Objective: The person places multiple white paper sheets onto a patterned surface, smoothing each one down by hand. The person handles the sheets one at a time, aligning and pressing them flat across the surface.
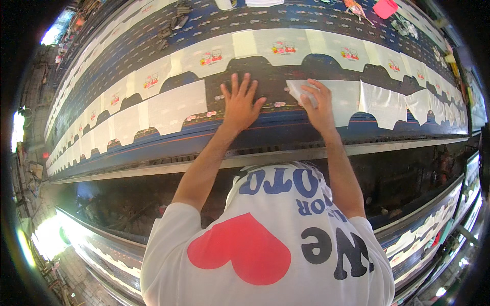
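My left hand [241,103] lies with its fingers spread on the dark surface of a long table [268,93], between two white cut fabric pieces. My right hand [317,105] pinches the folded left edge of a white fabric piece [342,101], whose rest lies on the table to the right. Left of my left hand, a flat white fabric piece [176,107] ends in a straight edge. Beyond both hands runs a row of white fabric pieces with printed cartoon figures [285,48], their curved cutouts facing me. What lies beneath my right palm is hidden.
Wrinkled white fabric pieces [383,103] continue along the near row at right. A pale rail [268,157] borders the table's near edge. At the far side are a pink object [385,8], crumpled cloth [404,27], a white container [225,4] and dark blocks [180,17]. Another table with fabric stands behind me.
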Available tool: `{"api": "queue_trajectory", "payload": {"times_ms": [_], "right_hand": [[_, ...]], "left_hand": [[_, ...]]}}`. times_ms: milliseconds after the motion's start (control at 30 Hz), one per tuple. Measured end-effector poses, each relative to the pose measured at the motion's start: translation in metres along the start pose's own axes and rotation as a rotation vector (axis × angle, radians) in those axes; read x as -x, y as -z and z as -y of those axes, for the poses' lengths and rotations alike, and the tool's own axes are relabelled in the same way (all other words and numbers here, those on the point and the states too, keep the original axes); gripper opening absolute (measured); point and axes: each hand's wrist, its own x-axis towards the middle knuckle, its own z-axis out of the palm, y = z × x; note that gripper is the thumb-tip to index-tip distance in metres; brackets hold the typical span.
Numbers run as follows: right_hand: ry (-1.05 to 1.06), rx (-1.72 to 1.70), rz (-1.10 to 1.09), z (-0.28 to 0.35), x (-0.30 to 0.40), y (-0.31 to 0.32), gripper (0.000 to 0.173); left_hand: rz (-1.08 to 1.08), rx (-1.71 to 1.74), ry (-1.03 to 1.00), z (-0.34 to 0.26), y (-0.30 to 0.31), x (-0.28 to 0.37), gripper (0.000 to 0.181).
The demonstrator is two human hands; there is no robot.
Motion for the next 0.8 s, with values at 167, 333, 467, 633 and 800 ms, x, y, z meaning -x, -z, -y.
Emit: {"api": "queue_trajectory", "payload": {"times_ms": [167,333,467,633,800], "right_hand": [[-0.058,0.156,-0.011,-0.070,-0.003,0.069,0.029],[-0.014,0.159,0.065,-0.111,-0.017,0.106,0.033],[0.096,0.212,0.182,-0.135,-0.037,0.112,0.041],[0.104,0.343,0.409,-0.156,-0.057,0.131,0.037],[0.134,0.191,0.379,-0.139,-0.057,0.104,0.021]], "left_hand": [[-0.177,0.319,0.170,-0.077,-0.033,-0.065,0.036],[-0.113,0.251,0.234,-0.109,-0.041,-0.077,0.020],[-0.163,0.727,0.021,-0.125,-0.041,-0.056,0.010],[-0.053,0.895,0.105,-0.142,0.021,0.001,0.009],[-0.158,0.835,0.474,-0.082,0.050,0.055,0.011]]}}
